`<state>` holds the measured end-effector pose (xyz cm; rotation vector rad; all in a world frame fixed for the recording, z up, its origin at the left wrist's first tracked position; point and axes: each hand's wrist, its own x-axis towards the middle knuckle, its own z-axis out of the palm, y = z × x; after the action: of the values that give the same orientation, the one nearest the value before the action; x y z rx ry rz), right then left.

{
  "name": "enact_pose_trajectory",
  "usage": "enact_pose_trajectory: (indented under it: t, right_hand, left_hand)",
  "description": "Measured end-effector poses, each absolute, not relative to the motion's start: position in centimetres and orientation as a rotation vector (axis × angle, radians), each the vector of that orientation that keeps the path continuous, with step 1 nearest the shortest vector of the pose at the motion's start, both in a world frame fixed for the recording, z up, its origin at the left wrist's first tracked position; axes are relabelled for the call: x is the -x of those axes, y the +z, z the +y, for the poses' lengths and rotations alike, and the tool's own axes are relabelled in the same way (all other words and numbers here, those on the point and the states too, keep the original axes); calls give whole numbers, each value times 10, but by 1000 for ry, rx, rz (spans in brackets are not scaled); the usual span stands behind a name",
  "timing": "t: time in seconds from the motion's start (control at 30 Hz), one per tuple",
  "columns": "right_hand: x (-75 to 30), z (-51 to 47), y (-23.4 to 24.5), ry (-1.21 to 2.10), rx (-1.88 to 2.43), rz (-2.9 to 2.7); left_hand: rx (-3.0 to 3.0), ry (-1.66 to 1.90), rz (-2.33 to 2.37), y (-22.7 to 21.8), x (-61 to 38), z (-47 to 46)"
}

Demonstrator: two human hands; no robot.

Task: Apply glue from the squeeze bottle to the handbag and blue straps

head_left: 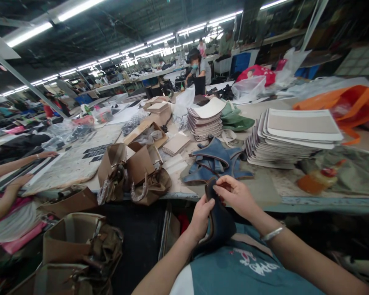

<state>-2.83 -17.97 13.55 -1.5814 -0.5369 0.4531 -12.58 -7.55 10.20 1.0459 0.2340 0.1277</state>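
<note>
Close to my body, a dark blue leather-like piece [219,223] with a brown edge is held up in both hands. My left hand [202,216] is closed around its left side, thumb on the front. At its upper end, the fingers of my right hand [233,192] pinch the edge. Part of the piece hangs down against my teal clothing. Just beyond my hands, several similar blue cut pieces [213,157] lie in a loose pile on the table.
Stacks of pale panels [204,123] and larger white-edged panels [295,139] stand behind. An orange bottle [315,182] is at right, near an orange bag [341,102]. Brown bags [152,184] sit at the table's front edge. A co-worker's hands [21,180] are at far left.
</note>
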Motion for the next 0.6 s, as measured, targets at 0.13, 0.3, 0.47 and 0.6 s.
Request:
enact_pose_trajectory:
  t: [0.13, 0.3, 0.47, 0.6]
  right_hand:
    - [26, -182, 132, 404, 1605, -549]
    - [24, -187, 124, 441, 1605, -555]
    - [20, -193, 116, 493, 1621, -553]
    - [17, -197, 111, 541, 1627, -504]
  left_hand:
    - [-1040, 156, 282, 99, 123, -82]
    - [-836, 222, 305, 98, 119, -89]
    - [-755, 243, 340, 95, 115, -86]
    - [-749, 241, 329, 93, 115, -77]
